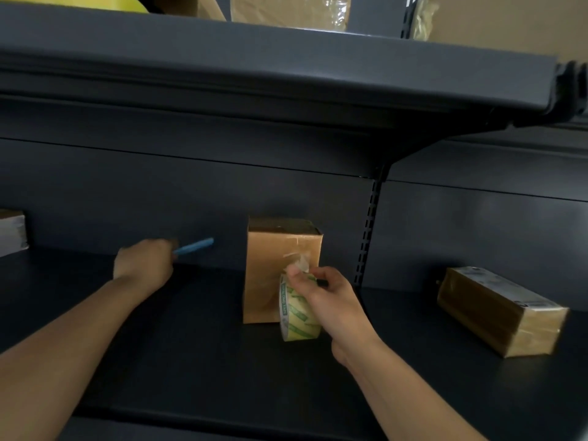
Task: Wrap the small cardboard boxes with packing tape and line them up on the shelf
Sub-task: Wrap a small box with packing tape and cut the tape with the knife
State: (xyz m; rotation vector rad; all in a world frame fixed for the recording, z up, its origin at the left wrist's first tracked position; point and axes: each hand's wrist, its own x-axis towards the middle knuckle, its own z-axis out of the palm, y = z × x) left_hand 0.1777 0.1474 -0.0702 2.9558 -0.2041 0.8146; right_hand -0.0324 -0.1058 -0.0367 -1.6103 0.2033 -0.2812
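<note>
A small brown cardboard box [273, 268] stands upright near the middle of the dark shelf [197, 338]. My right hand [327, 300] grips a roll of clear packing tape [297, 316] printed in green, held against the box's lower right front. A strip of tape runs from the roll up onto the box face. My left hand [143, 264] is closed around a blue cutter [195, 246], well to the left of the box and close to the shelf's back panel. A tape-wrapped box [499, 310] lies on its side at the right.
Part of another box [11, 230] shows at the far left edge. An upper shelf [286, 78] hangs low overhead with cardboard and bags on it. A slotted upright [367, 230] divides the back panel right of the standing box.
</note>
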